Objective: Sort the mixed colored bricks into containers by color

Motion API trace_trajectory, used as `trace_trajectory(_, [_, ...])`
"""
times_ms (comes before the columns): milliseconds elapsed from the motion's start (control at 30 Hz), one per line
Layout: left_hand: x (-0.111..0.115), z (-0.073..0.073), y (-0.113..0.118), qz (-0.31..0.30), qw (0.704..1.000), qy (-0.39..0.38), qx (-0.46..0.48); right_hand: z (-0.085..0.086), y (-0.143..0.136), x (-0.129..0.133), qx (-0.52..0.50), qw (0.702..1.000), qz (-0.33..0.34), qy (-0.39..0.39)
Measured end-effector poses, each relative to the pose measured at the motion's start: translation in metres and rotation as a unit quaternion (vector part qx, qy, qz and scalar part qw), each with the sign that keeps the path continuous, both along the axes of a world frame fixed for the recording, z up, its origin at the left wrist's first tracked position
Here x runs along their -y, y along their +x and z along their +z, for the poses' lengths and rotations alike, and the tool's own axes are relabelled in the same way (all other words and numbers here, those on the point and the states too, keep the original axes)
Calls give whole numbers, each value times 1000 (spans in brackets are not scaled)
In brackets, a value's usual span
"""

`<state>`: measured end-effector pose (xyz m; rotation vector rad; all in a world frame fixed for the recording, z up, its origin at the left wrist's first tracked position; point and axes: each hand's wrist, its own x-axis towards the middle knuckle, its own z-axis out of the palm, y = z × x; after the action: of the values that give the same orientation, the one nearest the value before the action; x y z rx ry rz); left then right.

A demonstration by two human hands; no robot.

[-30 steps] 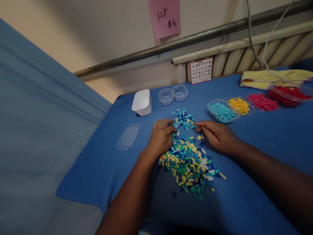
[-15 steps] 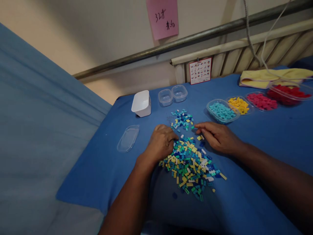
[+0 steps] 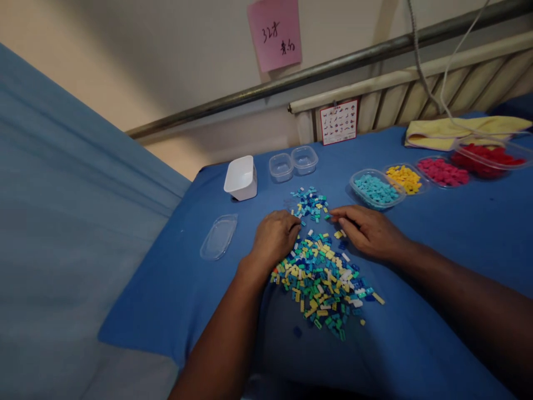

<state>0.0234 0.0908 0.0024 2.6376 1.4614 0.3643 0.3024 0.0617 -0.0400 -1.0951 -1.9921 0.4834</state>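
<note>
A large heap of small toy building bricks (image 3: 322,278), mostly yellow, green, blue and white, lies on the blue cloth. Beyond it is a smaller cluster of mainly turquoise and blue bricks (image 3: 310,203). My left hand (image 3: 275,236) rests at the left side between the two, its fingers curled together; whatever they may hold is hidden. From the right, my right hand (image 3: 370,230) reaches in with fingers stretched out and thumb apart. Its fingertips are at a green brick (image 3: 327,217) on the edge of the smaller cluster.
Two clear tubs (image 3: 281,168) and a white tub (image 3: 245,190) stand at the back, with a clear lid (image 3: 219,238) at left. Back right are tubs of turquoise bricks (image 3: 377,189), yellow bricks (image 3: 403,178), pink bricks (image 3: 443,171) and red bricks (image 3: 487,158), near a yellow cloth (image 3: 433,134).
My left hand has shifted slightly away from me, with its fingertips closer to the smaller cluster. My right hand stays in nearly the same place. The view has moved slightly.
</note>
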Motion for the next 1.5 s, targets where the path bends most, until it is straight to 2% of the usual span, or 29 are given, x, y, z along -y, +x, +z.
trace_trajectory(167, [-3,1,9,-3,1000,-23,-5,0,-1,-3,0,1000,-4,14])
trace_trajectory(433, [-23,8,30,-96,993,-54,-35,-2,-2,-7,-5,1000,0,10])
trace_trajectory(567, [-30,13,39,-113,990,-75,-27,-3,-2,-8,-12,1000,-1,8])
trace_trajectory(733, [-34,24,48,-130,984,-92,-76,-1,-3,-9,-13,1000,1,6])
trace_trajectory(933, [-43,33,59,-126,976,-118,-134,-3,-2,-11,-7,1000,-13,6])
trace_trajectory(1033, [-45,33,61,-121,976,-126,-131,-5,-2,-12,10,1000,-14,16])
trace_trajectory(1200, [-44,34,62,-149,973,-131,-121,-3,-1,-11,30,999,25,19])
trace_trajectory(1500, [-39,41,63,-131,971,-147,-136,0,0,-7,6,1000,8,25])
